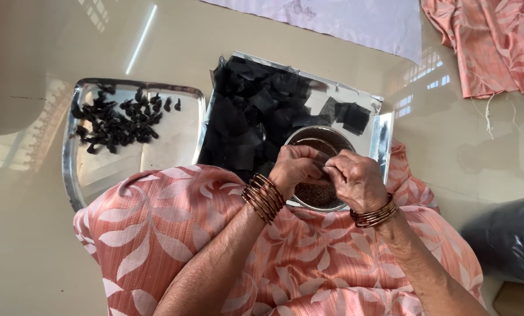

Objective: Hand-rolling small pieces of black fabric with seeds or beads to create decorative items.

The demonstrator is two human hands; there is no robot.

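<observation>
Your left hand [295,169] and right hand [358,180] meet fingertip to fingertip, fingers pinched narrow around something too small to tell, directly above a round steel bowl of small dark brown seeds [319,193]. Just beyond your fingers lies a shiny rectangular steel tray [374,111] heaped with black cut fabric squares [256,111]. Further off, left of your left fingers, a second rounded steel tray [174,146] holds a cluster of small black twisted bundles [115,123]. Stacked bronze bangles [263,198] circle both wrists, resting over your peach leaf-patterned cloth lap [156,234]
</observation>
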